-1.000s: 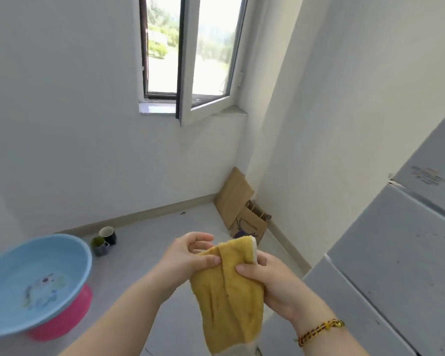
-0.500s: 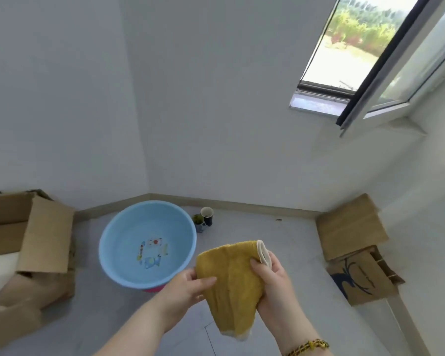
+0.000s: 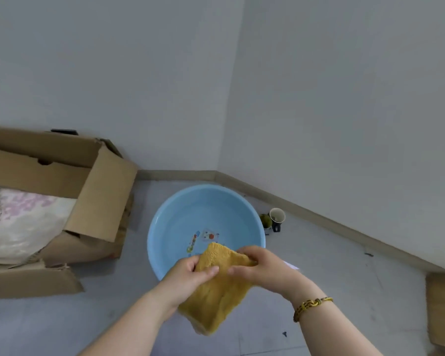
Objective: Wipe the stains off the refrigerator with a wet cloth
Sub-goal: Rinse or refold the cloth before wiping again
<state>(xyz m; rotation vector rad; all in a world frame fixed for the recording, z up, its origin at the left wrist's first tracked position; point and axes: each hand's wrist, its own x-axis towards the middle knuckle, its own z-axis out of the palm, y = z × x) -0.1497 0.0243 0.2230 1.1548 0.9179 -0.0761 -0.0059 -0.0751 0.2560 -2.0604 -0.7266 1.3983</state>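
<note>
A yellow cloth (image 3: pixel 216 296) hangs folded between both my hands, just over the near rim of a light blue basin (image 3: pixel 175 227) on the floor. My left hand (image 3: pixel 188 278) grips the cloth's left edge with thumb and curled fingers. My right hand (image 3: pixel 265 268), with a beaded bracelet on the wrist, holds the cloth's upper right edge. The basin has a cartoon print on its bottom. The refrigerator is out of view.
An open cardboard box (image 3: pixel 95 199) with pale fabric inside stands to the left. Two small cups (image 3: pixel 274 220) sit by the wall, right of the basin. Flat cardboard (image 3: pixel 443 309) lies at the right edge. White walls meet in a corner behind the basin.
My view has swung left and down, away from the refrigerator and window, onto the basin. Both hands carried the cloth over to the basin's near rim.
</note>
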